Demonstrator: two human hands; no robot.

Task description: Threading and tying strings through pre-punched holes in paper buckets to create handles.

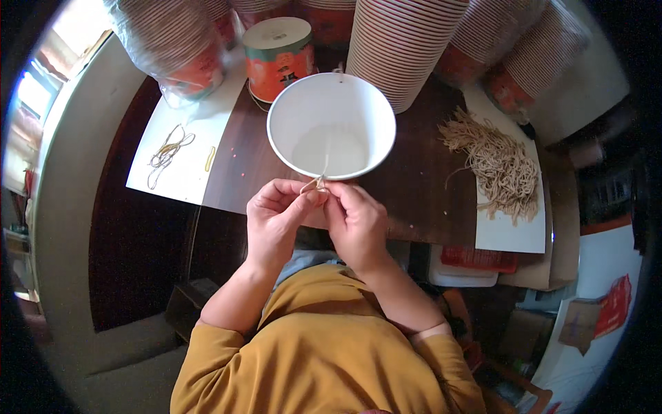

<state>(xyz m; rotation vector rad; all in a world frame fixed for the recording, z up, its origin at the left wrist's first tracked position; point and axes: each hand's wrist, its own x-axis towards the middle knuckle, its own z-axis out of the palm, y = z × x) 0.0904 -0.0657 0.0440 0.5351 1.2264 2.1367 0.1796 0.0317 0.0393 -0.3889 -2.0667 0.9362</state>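
A white paper bucket [303,110] stands in front of me, its open top tipped toward my view. At its near rim my left hand [274,210] and my right hand [357,219] meet, fingertips pinched on a thin tan cord [314,185]. One strand of it runs over or through the rim into the bucket; the exact path is hidden by my fingers. A small piece of cord [340,70] also shows at the far rim. Inside, the bucket looks bare.
Tall stacks of paper buckets [407,48] rise behind, some wrapped in plastic. A red and green bucket [281,62] stands upside down at the back. Many tan cords [500,169] lie heaped at right on white board. At left are a few loose cords [167,155].
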